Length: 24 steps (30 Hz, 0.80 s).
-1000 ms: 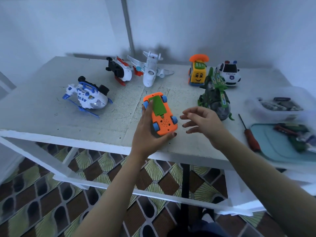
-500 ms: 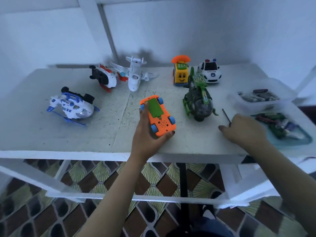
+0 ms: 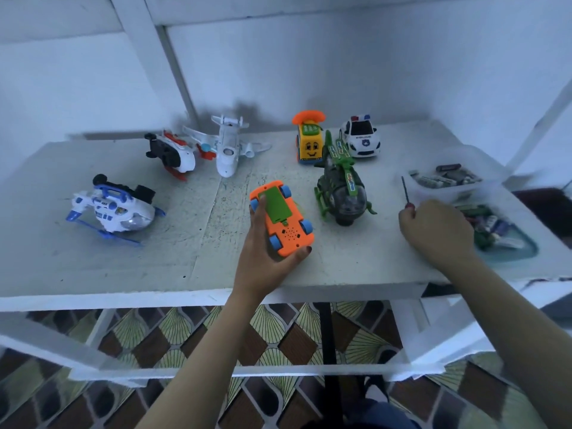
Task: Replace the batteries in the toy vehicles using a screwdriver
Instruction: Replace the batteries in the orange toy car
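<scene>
Surface: white table [image 3: 93, 267], pale walls, patterned floor.
Left hand [image 3: 266, 261]: grasps upturned orange car [image 3: 283, 221].
Right hand [image 3: 436, 233]: clenched round screwdriver [image 3: 406, 193].

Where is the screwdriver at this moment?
Head view, right side of the table: the right hand holds the screwdriver, between the green helicopter and the clear box.

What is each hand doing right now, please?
Left hand: holds the orange toy car, underside up.
Right hand: grips the screwdriver handle.
</scene>
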Motion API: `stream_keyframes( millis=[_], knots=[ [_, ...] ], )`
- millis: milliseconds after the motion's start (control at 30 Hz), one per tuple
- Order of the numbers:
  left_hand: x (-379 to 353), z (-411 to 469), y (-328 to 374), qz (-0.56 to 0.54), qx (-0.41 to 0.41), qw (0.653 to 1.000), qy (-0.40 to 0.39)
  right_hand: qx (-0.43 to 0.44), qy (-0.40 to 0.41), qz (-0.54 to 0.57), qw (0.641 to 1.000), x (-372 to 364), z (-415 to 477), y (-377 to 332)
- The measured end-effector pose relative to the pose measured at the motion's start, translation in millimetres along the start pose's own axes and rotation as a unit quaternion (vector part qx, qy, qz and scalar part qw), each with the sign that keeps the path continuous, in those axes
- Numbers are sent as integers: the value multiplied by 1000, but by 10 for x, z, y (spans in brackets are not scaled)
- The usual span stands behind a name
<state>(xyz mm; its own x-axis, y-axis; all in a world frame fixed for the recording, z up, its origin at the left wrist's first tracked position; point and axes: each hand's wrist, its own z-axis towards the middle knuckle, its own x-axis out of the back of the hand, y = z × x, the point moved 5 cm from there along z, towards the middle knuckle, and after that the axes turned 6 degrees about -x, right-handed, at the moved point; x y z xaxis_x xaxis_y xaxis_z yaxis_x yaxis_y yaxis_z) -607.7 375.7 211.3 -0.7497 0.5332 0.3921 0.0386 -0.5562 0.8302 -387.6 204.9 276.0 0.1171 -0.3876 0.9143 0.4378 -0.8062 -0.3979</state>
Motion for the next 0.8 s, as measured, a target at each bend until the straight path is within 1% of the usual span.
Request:
stream_keyframes(
  millis=[100, 133, 167, 200, 233, 267, 300, 333, 367, 433, 500, 533, 567, 600, 633, 700, 733, 800],
  knots=[
    [-13, -3, -42, -23, 12, 1000, -7, 70, 30, 145, 986, 67, -37, -140],
    [-15, -5, -44, -26, 13, 1000, -7, 90, 35, 202, 975, 87, -65, -203],
    [-14, -10, -34, -24, 11, 1000, -7, 89, 28, 285, 954, 107, -93, -266],
    [-12, -14, -24, -18, 9, 1000, -5, 60, -2, 391, 918, 117, -122, -326],
    [-10, -20, -10, -13, 4, 1000, -4, 16, -52, 499, 865, 102, -156, -393],
    [-6, -25, -5, -7, 0, 1000, -1, -20, -106, 587, 802, 76, -202, -474],
    [0, -29, 1, -1, -3, 1000, 1, -37, -142, 639, 755, 58, -239, -555],
    [4, -28, 2, 2, -4, 1000, 2, -44, -158, 665, 728, 52, -266, -626],
    [9, -29, 3, 3, -2, 1000, 3, -43, -168, 683, 710, 47, -294, -694],
    [15, -27, -3, 6, 7, 1000, 5, -35, -164, 702, 692, 54, -353, -815],
    [23, -36, 3, 14, 10, 1000, 11, -21, -158, 710, 686, 35, -392, -912],
    [26, -41, 10, 19, 9, 1000, 13, -12, -151, 707, 690, 38, -407, -953],
    [29, -46, 20, 25, 6, 1000, 14, 6, -142, 697, 703, 49, -412, -988],
    [31, -48, 29, 29, 3, 999, 15, 41, -127, 675, 726, 80, -418, -1027],
    [34, -49, 39, 32, 1, 999, 17, 90, -102, 639, 757, 123, -427, -1061],
    [35, -45, 48, 32, -2, 999, 18, 197, -43, 543, 815, 212, -473, -1121],
    [33, -41, 44, 27, -1, 999, 17, 236, -22, 499, 833, 239, -497, -1137],
    [30, -41, 34, 28, 3, 999, 14, 288, 4, 442, 850, 268, -537, -1156]
  ],
)
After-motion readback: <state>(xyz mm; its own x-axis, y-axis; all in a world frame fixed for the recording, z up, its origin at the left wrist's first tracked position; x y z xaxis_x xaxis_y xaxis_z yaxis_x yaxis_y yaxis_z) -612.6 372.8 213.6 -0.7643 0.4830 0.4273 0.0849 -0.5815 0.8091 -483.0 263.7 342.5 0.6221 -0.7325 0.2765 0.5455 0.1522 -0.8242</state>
